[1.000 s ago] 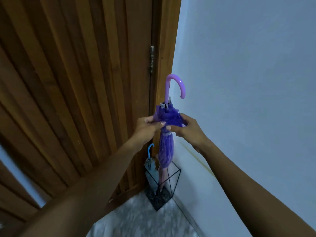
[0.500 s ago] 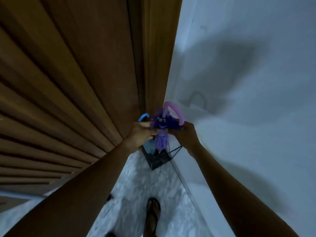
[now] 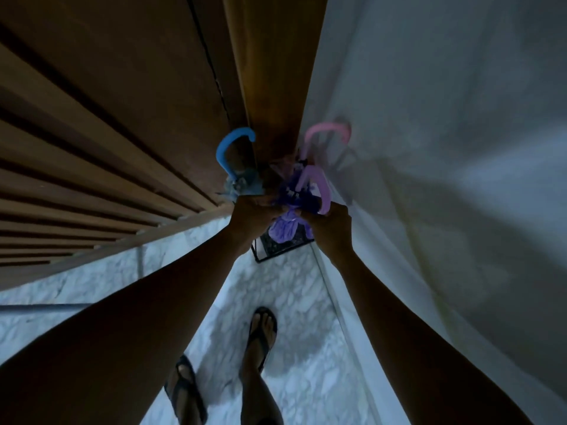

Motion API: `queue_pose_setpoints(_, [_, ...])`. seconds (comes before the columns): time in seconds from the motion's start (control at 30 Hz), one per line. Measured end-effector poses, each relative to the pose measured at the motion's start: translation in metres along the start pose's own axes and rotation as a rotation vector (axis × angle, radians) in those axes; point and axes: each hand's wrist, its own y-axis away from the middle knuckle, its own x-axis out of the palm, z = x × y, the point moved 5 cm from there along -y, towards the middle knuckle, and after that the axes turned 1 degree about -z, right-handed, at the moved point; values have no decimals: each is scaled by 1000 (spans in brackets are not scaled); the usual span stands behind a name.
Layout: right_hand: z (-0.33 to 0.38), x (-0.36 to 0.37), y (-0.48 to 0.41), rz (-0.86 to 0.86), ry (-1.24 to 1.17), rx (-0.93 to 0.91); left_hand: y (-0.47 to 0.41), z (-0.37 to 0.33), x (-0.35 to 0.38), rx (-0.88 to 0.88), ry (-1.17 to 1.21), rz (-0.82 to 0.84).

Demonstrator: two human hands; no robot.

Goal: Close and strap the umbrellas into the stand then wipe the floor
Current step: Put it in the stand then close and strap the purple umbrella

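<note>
Dim light covers this corner, where a slatted wooden door (image 3: 101, 154) meets a plain white wall (image 3: 445, 118) above a pale marbled floor (image 3: 291, 289). We look almost straight down, and both our arms reach forward to the purple umbrella (image 3: 287, 227), which is folded and stands upright in the black wire stand (image 3: 277, 254) in the corner. Its fabric is gathered in soft, shiny folds, darker and crumpled near the top, and a smooth lilac hook handle (image 3: 319, 188) rises from it. Our left hand (image 3: 253, 214) is closed on the gathered fabric from the door side, and our right hand (image 3: 329, 227) grips it from the wall side (the fingers of both are curled tight, with the cloth between them). Just beside the left hand a blue hook handle (image 3: 228, 148) curves up from a grey-blue folded umbrella (image 3: 242, 185), leaning by the door. Behind the purple one we see a pink hook handle (image 3: 328, 131), close to the wall; its canopy is hidden, so we cannot tell how it is folded. Of the stand only one thin front corner shows, the rest is covered by hands and fabric. We cannot make out any strap. Below, our two feet in dark sandals (image 3: 260, 335) stand on the floor, and the nearer foot is partly cut by the picture edge.
</note>
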Motion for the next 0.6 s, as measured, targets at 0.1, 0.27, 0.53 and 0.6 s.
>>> queue_pose_setpoints(0.1, [-12,7,-10,34,104,1,-18,13,3,14,-14,-15])
queue_pose_setpoints(0.27, [-13,10,-25,-28,202,1,-35,18,9,-37,-27,6])
queue_pose_setpoints(0.53, [-1,9,-4,-140,182,8,-21,0,7,1,-192,31])
queue_pose_setpoints(0.6, [7,8,5,-162,180,6,-14,-3,2,-4,-220,59])
